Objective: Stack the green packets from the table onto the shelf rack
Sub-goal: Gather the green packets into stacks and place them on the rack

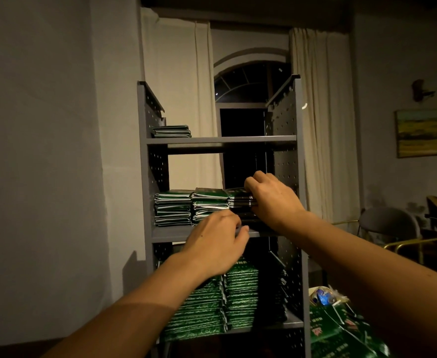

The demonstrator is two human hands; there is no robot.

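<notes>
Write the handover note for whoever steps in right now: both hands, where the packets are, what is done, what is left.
Right hand grips the third stack on the middle shelf of the shelf rack, setting it in place.
Left hand is at the shelf's front edge, fingers curled; whether it holds anything is unclear.
Done: bottom shelf stacks are tall, two full middle stacks, a short pile on the top shelf.
Left: more green packets lie at lower right; top shelf has room.

Right hand (271, 197) gripping a packet stack (240, 200) on the grey rack's (300, 177) middle shelf; left hand (217, 241) at seven o'clock, fingers curled at shelf edge.
</notes>
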